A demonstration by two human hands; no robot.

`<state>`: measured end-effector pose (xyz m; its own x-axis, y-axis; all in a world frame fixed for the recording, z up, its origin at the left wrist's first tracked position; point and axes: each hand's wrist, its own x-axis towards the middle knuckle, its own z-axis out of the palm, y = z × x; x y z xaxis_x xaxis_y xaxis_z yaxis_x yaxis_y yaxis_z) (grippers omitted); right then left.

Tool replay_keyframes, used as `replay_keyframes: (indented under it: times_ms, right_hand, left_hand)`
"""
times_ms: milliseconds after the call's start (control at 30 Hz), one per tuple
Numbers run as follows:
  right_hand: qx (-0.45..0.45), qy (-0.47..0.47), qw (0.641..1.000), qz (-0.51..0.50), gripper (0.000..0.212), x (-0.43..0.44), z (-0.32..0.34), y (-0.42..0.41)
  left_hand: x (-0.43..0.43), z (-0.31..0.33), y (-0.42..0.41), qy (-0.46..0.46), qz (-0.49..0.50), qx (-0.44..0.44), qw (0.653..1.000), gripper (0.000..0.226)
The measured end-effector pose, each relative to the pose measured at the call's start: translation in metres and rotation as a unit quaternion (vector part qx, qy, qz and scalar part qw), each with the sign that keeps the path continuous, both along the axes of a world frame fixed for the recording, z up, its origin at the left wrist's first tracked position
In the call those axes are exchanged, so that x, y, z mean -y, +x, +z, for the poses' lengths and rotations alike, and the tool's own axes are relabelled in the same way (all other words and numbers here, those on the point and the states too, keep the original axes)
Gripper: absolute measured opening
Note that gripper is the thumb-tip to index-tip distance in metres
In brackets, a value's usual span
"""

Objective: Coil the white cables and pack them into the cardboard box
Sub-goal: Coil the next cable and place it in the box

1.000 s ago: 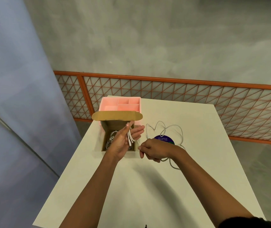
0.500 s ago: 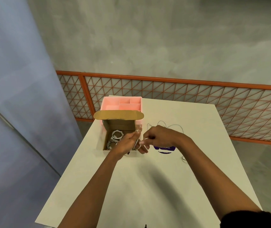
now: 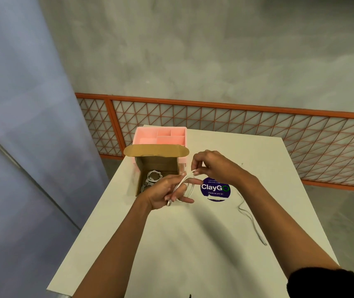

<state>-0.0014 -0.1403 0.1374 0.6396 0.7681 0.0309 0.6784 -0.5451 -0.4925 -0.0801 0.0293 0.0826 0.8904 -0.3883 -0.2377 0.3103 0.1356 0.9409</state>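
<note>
A thin white cable (image 3: 249,218) is looped around the spread fingers of my left hand (image 3: 167,193), just right of the open cardboard box (image 3: 140,181). My right hand (image 3: 213,165) pinches the same cable above my left fingers, thumb and forefinger closed on it. The cable's loose tail runs under my right forearm and trails across the white table (image 3: 184,244) toward its right edge. Inside the box lies a coiled white cable (image 3: 153,177). The box flap (image 3: 155,150) stands open at the back.
A pink divided organizer tray (image 3: 161,134) sits right behind the box at the table's far left corner. A round purple sticker (image 3: 214,188) is on the tabletop under my hands. An orange mesh fence (image 3: 257,127) runs behind the table.
My right hand rose from the table beside my left palm and drew the cable up over my left fingers. The loops that lay over the sticker are gone; only a tail remains at the right.
</note>
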Motion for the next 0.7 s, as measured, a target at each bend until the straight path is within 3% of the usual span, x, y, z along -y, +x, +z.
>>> replay_keyframes:
  times_ms: [167, 300, 433, 700]
  right_hand:
    - [0.016, 0.043, 0.999, -0.013, 0.009, 0.007, -0.023, 0.006]
    - [-0.103, 0.01, 0.995, 0.001, 0.019, 0.01, -0.022, 0.0]
    - [-0.236, 0.057, 0.97, -0.003, 0.032, 0.01, -0.017, -0.013]
    - [-0.34, 0.141, 0.93, -0.014, 0.023, 0.008, -0.012, -0.022]
  left_hand:
    - [-0.006, -0.003, -0.001, -0.055, 0.028, 0.005, 0.998, 0.044]
    - [-0.008, -0.01, -0.001, -0.143, 0.049, -0.013, 0.988, 0.031]
    - [-0.011, -0.017, 0.001, -0.229, 0.007, -0.018, 0.973, 0.029]
    - [-0.016, -0.016, -0.003, -0.245, 0.008, -0.032, 0.969, 0.038]
